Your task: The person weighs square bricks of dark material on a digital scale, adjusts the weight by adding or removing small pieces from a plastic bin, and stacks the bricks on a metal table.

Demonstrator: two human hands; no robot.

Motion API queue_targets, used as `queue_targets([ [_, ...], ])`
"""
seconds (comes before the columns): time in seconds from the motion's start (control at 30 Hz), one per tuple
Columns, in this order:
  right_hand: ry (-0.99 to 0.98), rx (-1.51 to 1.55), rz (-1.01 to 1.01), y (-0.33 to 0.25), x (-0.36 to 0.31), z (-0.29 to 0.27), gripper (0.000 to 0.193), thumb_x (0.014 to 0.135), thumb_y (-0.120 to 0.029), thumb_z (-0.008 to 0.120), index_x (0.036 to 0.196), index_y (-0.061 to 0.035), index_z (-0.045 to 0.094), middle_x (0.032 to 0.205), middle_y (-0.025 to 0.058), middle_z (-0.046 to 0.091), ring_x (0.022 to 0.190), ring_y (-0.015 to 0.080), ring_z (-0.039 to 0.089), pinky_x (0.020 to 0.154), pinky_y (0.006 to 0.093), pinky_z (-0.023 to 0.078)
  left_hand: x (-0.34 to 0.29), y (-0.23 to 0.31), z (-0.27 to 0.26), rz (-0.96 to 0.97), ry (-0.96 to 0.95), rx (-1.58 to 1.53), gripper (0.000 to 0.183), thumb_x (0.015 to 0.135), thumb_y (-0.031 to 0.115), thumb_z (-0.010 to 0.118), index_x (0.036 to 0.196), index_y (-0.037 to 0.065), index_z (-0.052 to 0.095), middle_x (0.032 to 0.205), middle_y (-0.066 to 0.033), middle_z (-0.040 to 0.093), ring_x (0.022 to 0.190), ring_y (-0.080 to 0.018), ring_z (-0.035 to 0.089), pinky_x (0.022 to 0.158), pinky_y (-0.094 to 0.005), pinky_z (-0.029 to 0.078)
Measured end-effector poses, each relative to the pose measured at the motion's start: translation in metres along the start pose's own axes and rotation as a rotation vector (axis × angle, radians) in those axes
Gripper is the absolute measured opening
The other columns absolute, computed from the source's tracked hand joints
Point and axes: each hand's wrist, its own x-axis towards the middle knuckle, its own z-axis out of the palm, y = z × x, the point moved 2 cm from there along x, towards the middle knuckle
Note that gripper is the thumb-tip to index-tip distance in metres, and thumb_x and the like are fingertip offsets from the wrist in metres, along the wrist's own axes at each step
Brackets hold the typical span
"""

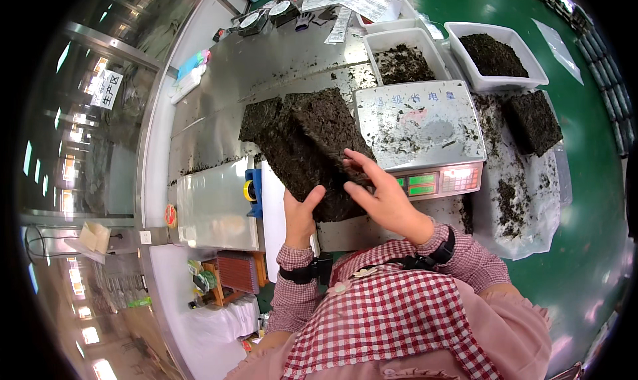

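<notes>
In the head view, a brown-black bundle of thin, rough-textured sheets point(279, 140) lies at the middle, over the near part of the silver metal table point(226, 81), with a raised fold running along its right half. The person's left hand point(300, 217) grasps its near left edge, thumb laid on top and fingers hidden from sight. The right hand point(391, 199) touches its near right part with index finger and thumb spread apart; whether it grips cannot be told.

Just right of the bundle stands a silver scale point(425, 137) with a green-lit display, its platform strewn with dark flakes. Beyond it sits a white plastic tub point(392, 39) of dark flakes, and farther right a second white plastic tub point(510, 83) holding a dark mass. On the right, a dark square block point(533, 123) rests on crumb-covered whitish plastic sheeting point(530, 227). Left of the hands is a blue tape dispenser point(256, 206); white printed papers point(377, 2) lie at the far end.
</notes>
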Motion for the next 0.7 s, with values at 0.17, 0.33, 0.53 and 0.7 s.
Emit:
queue_targets([
  [0.17,0.306,0.182,0.087,0.031,0.01,-0.09,0.047,0.096,-0.014,0.06,0.138,0.0041,0.048,0.123,0.0109,0.062,0.109,0.0164,0.058,0.096,0.0296,0.047,-0.003,0.002,-0.03,-0.085,0.061,-0.142,0.063,0.084,0.016,0.067,0.14,-0.001,0.043,0.13,-0.0125,0.057,0.117,-0.0255,0.058,0.097,-0.0365,0.05],
  [0.33,0.59,-0.636,-0.055,0.058,0.016,-0.147,0.06,0.088,-0.019,0.072,0.136,0.0058,0.047,0.129,0.0239,0.056,0.12,0.0313,0.054,0.103,0.04,0.043,-0.009,-0.011,-0.063,-0.177,0.008,-0.309,0.061,0.091,0.034,0.067,0.141,0.008,0.046,0.134,-0.0114,0.057,0.12,-0.0305,0.059,0.1,-0.0462,0.053],
  [0.53,-0.038,-0.606,-0.432,0.028,-0.005,-0.041,0.092,0.066,-0.033,0.089,0.142,-0.0064,0.044,0.148,0.0178,0.041,0.141,0.0376,0.033,0.116,0.0498,0.028,-0.019,-0.018,-0.057,-0.178,-0.085,-0.416,0.071,0.089,0.047,0.069,0.144,0.01,0.044,0.139,-0.0097,0.054,0.124,-0.0302,0.055,0.104,-0.0482,0.049],
  [0.7,-0.088,-0.593,-0.524,0.002,-0.009,-0.019,0.086,0.064,-0.024,0.087,0.14,-0.0113,0.048,0.145,0.0119,0.045,0.139,0.0369,0.035,0.116,0.0524,0.027,-0.023,-0.014,-0.046,-0.197,-0.145,-0.471,0.078,0.088,0.054,0.066,0.148,0.013,0.039,0.143,-0.0095,0.05,0.126,-0.0299,0.053,0.105,-0.0482,0.048],
])
